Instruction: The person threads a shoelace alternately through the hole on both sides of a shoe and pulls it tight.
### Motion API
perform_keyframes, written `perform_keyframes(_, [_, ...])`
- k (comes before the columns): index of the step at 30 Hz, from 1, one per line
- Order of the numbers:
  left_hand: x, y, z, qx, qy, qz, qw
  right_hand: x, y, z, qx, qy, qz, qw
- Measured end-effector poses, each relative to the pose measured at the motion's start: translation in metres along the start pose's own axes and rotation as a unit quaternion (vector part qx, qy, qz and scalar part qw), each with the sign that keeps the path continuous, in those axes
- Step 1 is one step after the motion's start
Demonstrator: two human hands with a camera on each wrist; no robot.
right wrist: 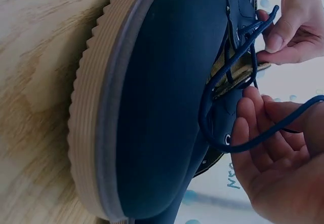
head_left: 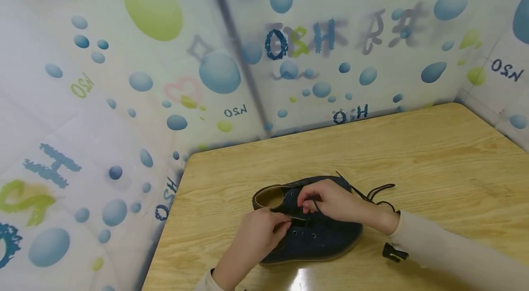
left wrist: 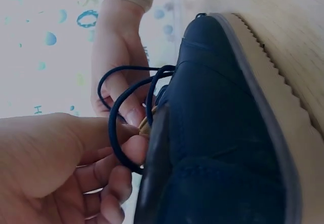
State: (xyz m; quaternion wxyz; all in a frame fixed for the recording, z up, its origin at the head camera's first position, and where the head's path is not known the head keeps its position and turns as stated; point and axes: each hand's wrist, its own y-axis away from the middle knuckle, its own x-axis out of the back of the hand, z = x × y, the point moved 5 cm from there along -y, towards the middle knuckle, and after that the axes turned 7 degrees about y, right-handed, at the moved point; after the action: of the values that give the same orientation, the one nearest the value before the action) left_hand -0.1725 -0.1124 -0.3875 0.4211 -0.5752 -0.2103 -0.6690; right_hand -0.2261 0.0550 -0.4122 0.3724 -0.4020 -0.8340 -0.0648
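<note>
Two dark navy lace-up shoes lie side by side, toes to the right in the head view. At the near shoe [head_left: 330, 245], my left hand [head_left: 264, 229] pinches the tan-lined tongue [right wrist: 246, 77] between thumb and fingers. My right hand [head_left: 330, 199] is above the lacing and holds a dark blue shoelace [right wrist: 263, 135], which loops across its fingers. Part of that lace is threaded through the near shoe's upper eyelets. The far shoe [head_left: 339, 181] shows its brown-lined opening behind my hands. Exactly where the right fingertips grip the lace is partly hidden.
Both shoes rest on a wood-grain table [head_left: 206, 217]. Loose dark lace ends [head_left: 382, 187] trail to the right of the far shoe. A black device [head_left: 395, 253] hangs at my right wrist. A patterned wall sheet [head_left: 223, 112] borders the table's back and left.
</note>
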Motion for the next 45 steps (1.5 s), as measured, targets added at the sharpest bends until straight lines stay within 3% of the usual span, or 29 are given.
perform_keyframes(10, [-0.005, 0.000, 0.000, -0.005, -0.002, 0.019, 0.9998, -0.001, -0.002, 0.004, -0.020, 0.008, 0.026, 0.9994])
perform_keyframes(15, [-0.007, 0.000, 0.002, -0.017, -0.022, 0.023, 0.9993, -0.001, -0.002, 0.005, -0.025, 0.014, 0.024, 0.9993])
perform_keyframes(23, [-0.009, 0.001, 0.005, -0.038, -0.057, 0.064, 0.9956, 0.000, -0.001, 0.005, -0.024, 0.023, 0.024, 0.9992])
perform_keyframes(34, [-0.011, 0.001, 0.006, -0.049, -0.107, 0.088, 0.9891, 0.002, -0.002, 0.002, -0.019, 0.026, 0.023, 0.9992])
perform_keyframes(45, [-0.010, 0.001, 0.005, -0.048, -0.103, 0.093, 0.9891, 0.003, 0.000, 0.002, -0.030, 0.005, 0.010, 0.9995])
